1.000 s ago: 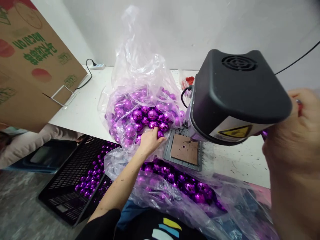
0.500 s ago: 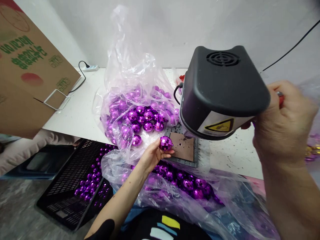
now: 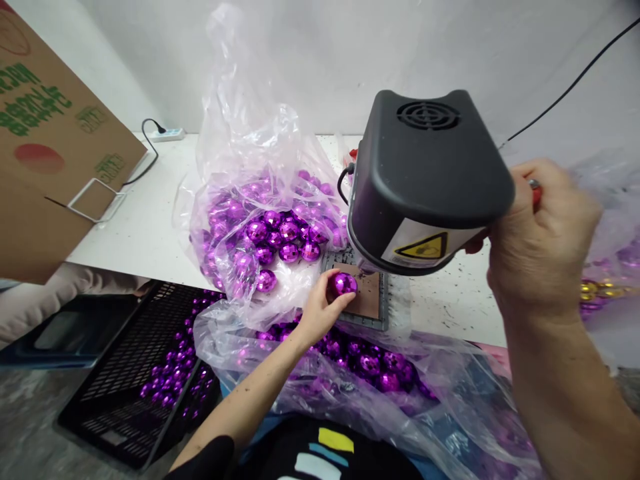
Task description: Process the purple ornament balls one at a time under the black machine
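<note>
My left hand is closed round a shiny purple faceted ball, thumb on the near side and fingers on the far side. The ball is over the left part of a brown square pad set on a grey base plate strewn with dark crumbs. Up at the right, my right hand is wrapped round a red handle beside a black machine housing. Most of that handle is hidden by the hand. The housing overhangs the pad and hides part of the plate.
A clear plastic bag with many purple balls lies behind my left hand. More balls rest in plastic across my lap. A black crate of smaller purple balls stands low left, below a cardboard box. Gold pieces lie far right.
My left hand has moved right with the ball, bringing it over the brown pad, and its grip has turned so the fingers reach round the far side. My right hand still grips the handle.
</note>
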`<state>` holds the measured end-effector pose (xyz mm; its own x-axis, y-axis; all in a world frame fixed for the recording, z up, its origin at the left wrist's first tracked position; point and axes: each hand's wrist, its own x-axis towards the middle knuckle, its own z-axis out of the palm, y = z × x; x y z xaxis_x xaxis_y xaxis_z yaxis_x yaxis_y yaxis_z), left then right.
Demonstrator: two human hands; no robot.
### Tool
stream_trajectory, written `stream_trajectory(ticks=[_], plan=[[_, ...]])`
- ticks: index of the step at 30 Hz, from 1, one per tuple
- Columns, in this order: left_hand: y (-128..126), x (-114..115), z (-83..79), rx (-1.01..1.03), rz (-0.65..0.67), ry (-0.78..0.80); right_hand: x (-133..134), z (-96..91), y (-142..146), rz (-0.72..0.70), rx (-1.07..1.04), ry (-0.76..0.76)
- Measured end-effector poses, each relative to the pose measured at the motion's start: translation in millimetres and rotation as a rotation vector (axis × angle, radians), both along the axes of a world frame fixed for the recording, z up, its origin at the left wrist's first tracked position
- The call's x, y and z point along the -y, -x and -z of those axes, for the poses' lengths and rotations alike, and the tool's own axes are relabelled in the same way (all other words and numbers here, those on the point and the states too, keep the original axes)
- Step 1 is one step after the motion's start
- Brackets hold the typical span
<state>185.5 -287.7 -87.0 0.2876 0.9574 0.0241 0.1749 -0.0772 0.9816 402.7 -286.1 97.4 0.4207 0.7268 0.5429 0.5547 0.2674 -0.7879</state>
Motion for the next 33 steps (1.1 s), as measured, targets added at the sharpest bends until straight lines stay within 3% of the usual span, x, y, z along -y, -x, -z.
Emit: stream_trajectory(ticks=[4,8,17,26,33], plan=[[-12,-1,5.2,-0.225,0.015,-0.272,0,0.2,-1,-0.001,0.013,0.0],[-18,-4,0.3,-0.332,0.051,-0.402,1,-0.9,0,0.001,0.02,0.01],[-18,-17,-8.4,-0.4,0.053,-0.367,-1,-0.3,0,0.003,-0.016,-0.025],[-35,-8,8.5,-0.399,-0.083,-0.457,-1,0.1,-2,0.028,0.015,-0.043],[-37,-8,7.6,-0.429,-0.067,-0.44,9,0.8,4,0.08,0.058,-0.031]])
